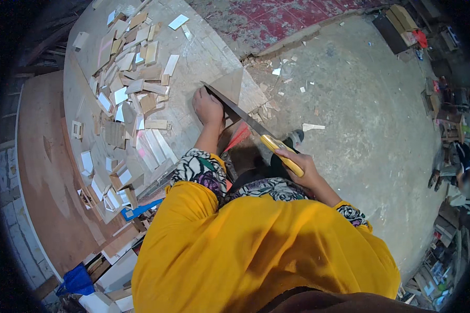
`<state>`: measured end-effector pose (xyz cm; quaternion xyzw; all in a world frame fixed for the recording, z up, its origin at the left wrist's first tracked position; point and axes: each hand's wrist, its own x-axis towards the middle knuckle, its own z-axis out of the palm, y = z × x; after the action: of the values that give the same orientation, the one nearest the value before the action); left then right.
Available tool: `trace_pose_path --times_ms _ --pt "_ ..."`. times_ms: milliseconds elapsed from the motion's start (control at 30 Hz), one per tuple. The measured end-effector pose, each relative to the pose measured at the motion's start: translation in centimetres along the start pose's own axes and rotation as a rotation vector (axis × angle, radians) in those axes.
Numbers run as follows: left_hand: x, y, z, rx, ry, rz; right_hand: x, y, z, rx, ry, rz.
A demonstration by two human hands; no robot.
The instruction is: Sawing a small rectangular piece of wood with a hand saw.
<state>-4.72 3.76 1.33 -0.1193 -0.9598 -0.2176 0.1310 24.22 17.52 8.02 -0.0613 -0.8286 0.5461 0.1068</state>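
A handsaw [240, 113] with a yellow handle is in my right hand [305, 169], whose fingers wrap round the grip. Its long dark blade slants up and left across a thin wooden board [228, 85] at the corner of the worktable [203, 57]. My left hand [209, 107] is closed at the board, right beside the blade near the saw's tip. Some of its fingertips are hidden, and how far the blade is into the wood cannot be made out.
Many wood offcuts [136, 86] lie heaped on the table's left half. Pale strips [156, 148] sit near my left sleeve, with a blue tool [141, 209] below. The concrete floor [371, 104] has scattered scraps. Clutter [451, 125] lines the right side.
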Motion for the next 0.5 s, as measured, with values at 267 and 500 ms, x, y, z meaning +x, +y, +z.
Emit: trace_pose_path --times_ms 267,500 --pt "-2.6 0.4 -0.8 0.036 -0.003 0.15 -1.0 1.4 -0.8 0.08 -0.013 -0.021" --pt "-1.9 -0.3 -0.3 0.065 -0.071 0.112 6.0 1.5 1.8 0.029 -0.098 -0.002"
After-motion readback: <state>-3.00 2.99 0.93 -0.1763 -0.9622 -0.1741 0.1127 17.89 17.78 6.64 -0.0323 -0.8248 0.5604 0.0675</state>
